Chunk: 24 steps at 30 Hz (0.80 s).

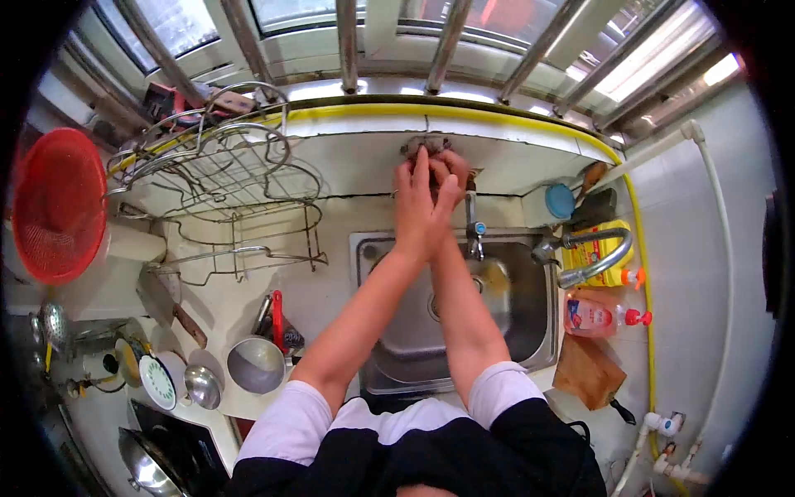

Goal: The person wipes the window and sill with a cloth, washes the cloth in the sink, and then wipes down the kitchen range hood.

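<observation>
Both my arms stretch over the sink to the tiled wall behind it. My left hand [424, 203] is in front, its fingers pointing up and bent together at a small grey, crumpled-looking thing [426, 147] against the wall. Partly behind it is my right hand [452, 168], with fingers curled at the same spot. The two hands touch and overlap, so what lies between the fingers is hidden. Just below and to the right, a tap with a blue mark [475, 232] stands over the stainless steel sink [542, 331].
A wire dish rack [248, 248] and red colander [60, 207] are at left. Below lie a cleaver [170, 306], saucepan [256, 364] and enamel mug [161, 381]. On the right are a curved faucet [604, 261], yellow bottle [592, 248], pink soap bottle [592, 315] and wooden board [586, 373].
</observation>
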Motion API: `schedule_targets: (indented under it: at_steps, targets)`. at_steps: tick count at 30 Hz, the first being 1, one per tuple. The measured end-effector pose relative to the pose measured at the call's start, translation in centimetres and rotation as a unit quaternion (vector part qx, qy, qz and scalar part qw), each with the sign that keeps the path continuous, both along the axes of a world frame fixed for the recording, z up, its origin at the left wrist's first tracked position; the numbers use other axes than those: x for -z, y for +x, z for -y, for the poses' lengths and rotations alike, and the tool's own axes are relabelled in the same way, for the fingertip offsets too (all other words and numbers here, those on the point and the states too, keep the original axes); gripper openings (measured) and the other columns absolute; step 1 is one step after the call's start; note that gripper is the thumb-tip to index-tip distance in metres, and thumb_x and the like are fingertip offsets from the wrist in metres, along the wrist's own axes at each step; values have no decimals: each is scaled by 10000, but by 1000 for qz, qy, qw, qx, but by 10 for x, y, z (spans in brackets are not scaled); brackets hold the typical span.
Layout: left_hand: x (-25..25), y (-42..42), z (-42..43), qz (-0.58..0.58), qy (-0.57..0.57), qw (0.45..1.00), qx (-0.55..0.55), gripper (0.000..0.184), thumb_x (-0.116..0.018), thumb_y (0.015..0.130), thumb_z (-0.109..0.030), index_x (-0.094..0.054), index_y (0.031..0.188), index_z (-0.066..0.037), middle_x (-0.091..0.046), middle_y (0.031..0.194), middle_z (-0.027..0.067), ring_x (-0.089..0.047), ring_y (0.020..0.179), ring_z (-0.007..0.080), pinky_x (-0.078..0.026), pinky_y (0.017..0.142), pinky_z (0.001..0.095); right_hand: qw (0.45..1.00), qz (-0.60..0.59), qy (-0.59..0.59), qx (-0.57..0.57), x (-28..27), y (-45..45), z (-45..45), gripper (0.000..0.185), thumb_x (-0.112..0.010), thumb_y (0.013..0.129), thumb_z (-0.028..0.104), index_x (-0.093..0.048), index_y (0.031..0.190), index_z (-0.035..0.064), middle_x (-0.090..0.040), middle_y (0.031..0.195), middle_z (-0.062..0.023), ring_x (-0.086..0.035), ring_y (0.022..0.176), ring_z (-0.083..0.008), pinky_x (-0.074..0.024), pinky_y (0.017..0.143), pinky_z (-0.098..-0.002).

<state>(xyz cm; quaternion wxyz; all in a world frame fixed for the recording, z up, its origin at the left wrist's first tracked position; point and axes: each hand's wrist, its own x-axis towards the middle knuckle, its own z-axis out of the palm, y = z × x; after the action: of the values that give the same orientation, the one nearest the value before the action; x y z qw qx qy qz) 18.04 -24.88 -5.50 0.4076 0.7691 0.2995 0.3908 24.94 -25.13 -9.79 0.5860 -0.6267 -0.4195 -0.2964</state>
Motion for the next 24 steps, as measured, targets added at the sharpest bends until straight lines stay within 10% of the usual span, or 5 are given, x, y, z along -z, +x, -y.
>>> schedule_targets:
  at_steps: [7,10,13,17,24]
  targets:
    - [84,3,-25,-14,-404,910,91,597,-497,898,-449,-500,1258,27,-506,1170,257,-467,1116,395,-395,935,427,894,-393,-215,-30,100,5,7,142,-626,754,167,-675,849,73,-602,993,-102,-576,904,-270,-466,766,-359]
    - [72,1,-10,-33,-157,987,-31,595,-453,920,-453,-488,1269,28,-497,1191,283,-486,1092,397,-390,939,419,834,-523,-135,-111,41,-9,12,172,-615,746,173,-684,883,96,-621,970,-85,-588,911,-278,-480,749,-377]
    - [57,-6,-1,40,-46,993,-100,614,-429,929,-462,-471,1283,38,-490,1201,304,-491,1087,410,-380,952,410,982,-107,-145,-46,33,-15,5,171,-621,731,156,-680,879,94,-627,959,-76,-589,914,-276,-490,739,-383]
    - [76,-10,-25,-24,-405,914,7,579,-414,958,-419,-430,1312,38,-508,1226,232,-498,1126,341,-379,969,364,890,-207,-397,-85,79,5,7,222,-648,725,121,-682,945,120,-618,994,-57,-572,948,-298,-493,764,-411]
    - [81,-52,23,118,-210,970,-41,407,-425,975,-277,-482,1247,21,-525,1222,174,-511,1119,271,-388,972,348,983,-161,-20,84,19,-14,8,282,-625,678,-5,-644,928,126,-559,966,-110,-557,957,-323,-463,798,-395]
